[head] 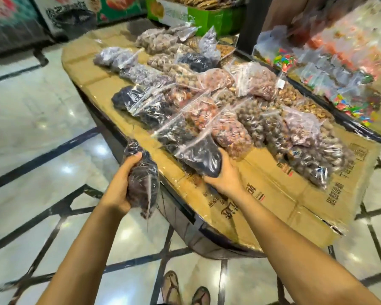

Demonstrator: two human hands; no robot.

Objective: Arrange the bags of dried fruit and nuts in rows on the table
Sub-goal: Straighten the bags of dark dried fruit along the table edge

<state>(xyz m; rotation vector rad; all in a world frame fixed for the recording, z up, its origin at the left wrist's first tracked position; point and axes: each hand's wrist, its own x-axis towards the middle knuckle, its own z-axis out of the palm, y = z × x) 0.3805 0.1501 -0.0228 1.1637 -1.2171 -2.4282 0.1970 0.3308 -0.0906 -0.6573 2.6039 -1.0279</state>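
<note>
Several clear zip bags of dried fruit and nuts (209, 111) lie in slanted rows on the table (279, 194), which is covered with flattened cardboard. My left hand (121, 186) grips a bag of dark dried fruit (144, 179), held off the table's left edge above the floor. My right hand (223, 175) holds the bottom of another dark fruit bag (201, 156) that rests at the near end of the front row. Bags of brown nuts (312, 155) fill the right side.
A second stand with bags of colourful sweets (350, 89) adjoins the table on the right. Green boxes (207, 16) stand at the far end. Glossy tiled floor (42, 128) surrounds the table; my sandalled feet (185, 289) are below.
</note>
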